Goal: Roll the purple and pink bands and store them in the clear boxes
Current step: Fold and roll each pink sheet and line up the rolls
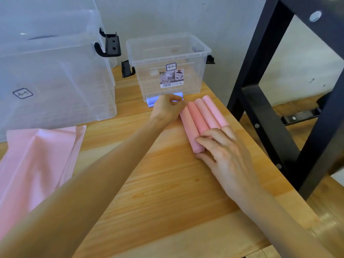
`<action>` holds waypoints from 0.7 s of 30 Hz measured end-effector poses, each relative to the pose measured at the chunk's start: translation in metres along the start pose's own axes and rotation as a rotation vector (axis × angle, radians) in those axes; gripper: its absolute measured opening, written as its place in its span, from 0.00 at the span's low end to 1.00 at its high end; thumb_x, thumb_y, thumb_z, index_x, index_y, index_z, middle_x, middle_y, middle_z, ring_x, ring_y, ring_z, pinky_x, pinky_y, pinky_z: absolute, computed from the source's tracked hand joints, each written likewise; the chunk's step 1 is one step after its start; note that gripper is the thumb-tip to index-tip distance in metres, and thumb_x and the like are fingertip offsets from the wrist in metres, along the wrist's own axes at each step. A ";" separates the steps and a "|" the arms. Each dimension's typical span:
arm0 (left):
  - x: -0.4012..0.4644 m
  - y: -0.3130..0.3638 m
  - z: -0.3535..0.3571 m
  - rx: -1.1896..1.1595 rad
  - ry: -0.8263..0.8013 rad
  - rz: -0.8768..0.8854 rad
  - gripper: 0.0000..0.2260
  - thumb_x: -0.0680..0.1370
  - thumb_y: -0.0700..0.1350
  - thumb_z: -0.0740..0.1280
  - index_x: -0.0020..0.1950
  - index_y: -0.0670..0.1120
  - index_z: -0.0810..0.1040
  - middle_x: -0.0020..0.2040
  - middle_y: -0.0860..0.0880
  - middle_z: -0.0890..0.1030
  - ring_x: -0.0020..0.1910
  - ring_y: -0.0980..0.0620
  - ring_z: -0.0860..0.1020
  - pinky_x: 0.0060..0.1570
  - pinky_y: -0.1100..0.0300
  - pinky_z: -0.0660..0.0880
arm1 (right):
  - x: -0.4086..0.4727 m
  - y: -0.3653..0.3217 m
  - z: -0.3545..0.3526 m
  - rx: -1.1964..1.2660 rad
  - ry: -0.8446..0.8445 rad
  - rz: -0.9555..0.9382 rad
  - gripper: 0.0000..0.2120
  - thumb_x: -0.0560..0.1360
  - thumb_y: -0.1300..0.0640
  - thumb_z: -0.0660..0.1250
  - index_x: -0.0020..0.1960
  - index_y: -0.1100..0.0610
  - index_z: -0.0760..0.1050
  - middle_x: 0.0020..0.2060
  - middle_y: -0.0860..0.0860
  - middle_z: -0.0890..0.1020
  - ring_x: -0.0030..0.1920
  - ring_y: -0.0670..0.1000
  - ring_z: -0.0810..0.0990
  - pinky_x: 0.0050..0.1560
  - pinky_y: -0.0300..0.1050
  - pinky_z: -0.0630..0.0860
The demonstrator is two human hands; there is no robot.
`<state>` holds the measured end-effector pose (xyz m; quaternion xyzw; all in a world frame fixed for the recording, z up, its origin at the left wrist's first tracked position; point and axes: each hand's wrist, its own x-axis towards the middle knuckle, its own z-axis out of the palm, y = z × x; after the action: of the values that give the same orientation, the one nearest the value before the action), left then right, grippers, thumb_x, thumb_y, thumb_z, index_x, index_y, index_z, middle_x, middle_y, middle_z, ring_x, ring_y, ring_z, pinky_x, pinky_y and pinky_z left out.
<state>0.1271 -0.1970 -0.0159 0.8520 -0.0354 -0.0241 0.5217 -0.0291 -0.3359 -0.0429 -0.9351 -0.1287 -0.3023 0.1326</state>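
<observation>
Resting side by side on the wooden table (167,183), four pink rolls (202,116) lie touching one another, long axes running from 7 to 1 o'clock; right hand (226,155) sits at their near ends, at 5 o'clock of the group, fingers loosely curled over the ends and thumb under the end of the leftmost roll, so it grips that end of the bundle; left hand (166,110) is at the far end, at 10 o'clock of the group, fingers curled with tips against the top of the leftmost roll; whether it pinches the roll or only touches it cannot be told; both forearms bare; small clear box (168,66) stands at 12 o'clock of the rolls, lid off, black latches at both sides, label on its front wall; purple roll (163,99) lies against the box's front base, partly hidden by the left hand; large clear box (55,71) stands at 9 o'clock of the small one, just beside it; unrolled pink band (37,164) lies flat at the table's left edge, in front of the large box; black metal frame (279,90) rises at 3 o'clock, beyond the table edge
</observation>
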 end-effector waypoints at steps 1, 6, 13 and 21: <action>-0.001 -0.001 0.002 0.032 0.002 0.034 0.13 0.81 0.46 0.66 0.63 0.45 0.79 0.51 0.49 0.83 0.47 0.53 0.80 0.50 0.64 0.77 | 0.001 0.003 0.000 -0.002 0.002 -0.020 0.15 0.65 0.58 0.80 0.51 0.58 0.84 0.49 0.50 0.83 0.49 0.56 0.77 0.48 0.52 0.75; -0.011 -0.010 0.007 0.162 -0.004 0.143 0.15 0.82 0.44 0.62 0.68 0.44 0.76 0.63 0.49 0.80 0.58 0.55 0.77 0.51 0.68 0.68 | 0.003 0.017 -0.001 0.013 0.004 -0.070 0.14 0.64 0.58 0.80 0.49 0.57 0.84 0.47 0.48 0.84 0.49 0.55 0.78 0.51 0.45 0.63; -0.010 -0.013 0.005 0.165 -0.013 0.142 0.14 0.82 0.46 0.63 0.67 0.47 0.77 0.62 0.51 0.80 0.54 0.59 0.74 0.48 0.71 0.66 | 0.005 0.018 0.003 0.062 0.018 -0.065 0.12 0.66 0.59 0.80 0.49 0.56 0.84 0.46 0.48 0.85 0.49 0.54 0.79 0.53 0.44 0.64; -0.016 -0.014 0.007 0.214 -0.081 0.152 0.19 0.83 0.47 0.61 0.74 0.46 0.69 0.66 0.48 0.78 0.65 0.50 0.75 0.62 0.61 0.69 | 0.003 0.017 0.005 0.100 0.006 -0.028 0.13 0.66 0.60 0.79 0.50 0.58 0.84 0.46 0.50 0.84 0.47 0.55 0.79 0.52 0.41 0.66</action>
<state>0.1107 -0.1951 -0.0317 0.8960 -0.1234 -0.0148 0.4263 -0.0185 -0.3500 -0.0475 -0.9246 -0.1566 -0.2999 0.1753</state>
